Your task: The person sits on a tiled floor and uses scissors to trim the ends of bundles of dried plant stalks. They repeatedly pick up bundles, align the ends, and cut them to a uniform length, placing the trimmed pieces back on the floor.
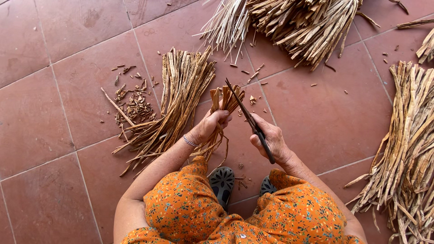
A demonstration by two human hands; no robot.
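Fingers of both hands closed: one on a small bunch of dry tan plant strips, one on dark scissors.

Left hand [209, 126] has its fingers [222, 118] wrapped tight round the small bunch of dry tan plant strips [224, 100], held upright over the red tiled floor [49, 113], cut ends pointing far, loose ends trailing near past the wrist. Right hand [270, 140] has its fingers curled shut round the handles of the dark long-bladed scissors [247, 118], whose blades slant far and left, lying against the bunch's top. Just left lies a larger flat bundle of strips [178, 97], with small brown clippings [133, 106] beyond it. More heaps of strips lie far [294, 22] and right [407, 140]. No containers show.
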